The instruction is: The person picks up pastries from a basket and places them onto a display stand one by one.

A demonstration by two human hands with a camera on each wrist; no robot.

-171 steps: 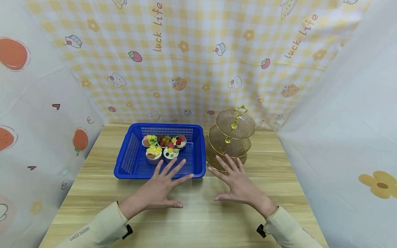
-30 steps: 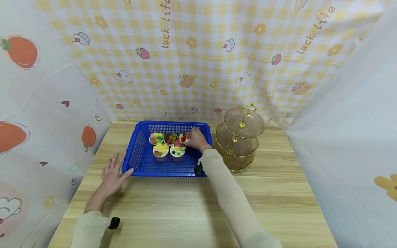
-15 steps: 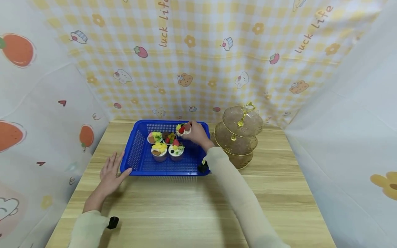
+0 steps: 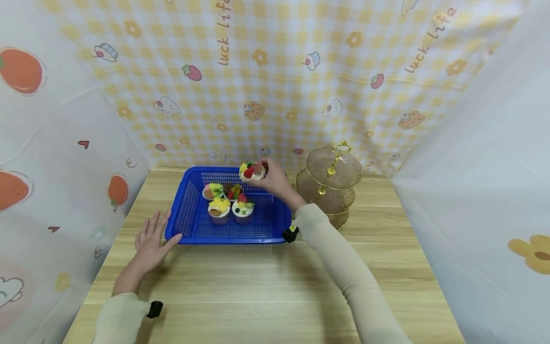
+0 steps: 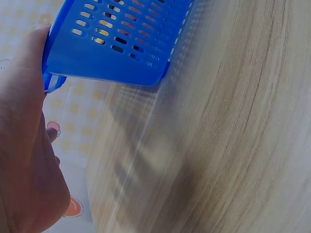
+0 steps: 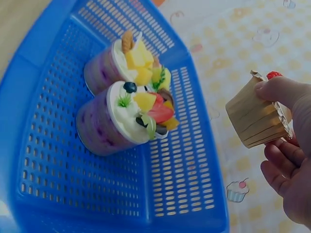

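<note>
My right hand holds a cupcake topped with red berries and cream, its brown paper cup pinched between thumb and fingers. It is raised over the back rim of the blue basket. With thumb and fingers spread, my left hand rests against the basket's front left corner; the left wrist view shows the thumb along the rim. Inside the basket stand a dessert cup with strawberry and cream, a dessert cup with yellow cubes, and two smaller fruit-topped cakes behind them.
Right of the basket stands a three-tier cake stand with smoky clear plates and a gold handle, partly behind my right forearm. A checked curtain hangs behind the wooden table, with white cloths on both sides.
The right hand has gripped the berry cupcake in the basket and lifted it to the back rim. The left hand has gone from over the basket to its left corner and stays there.
</note>
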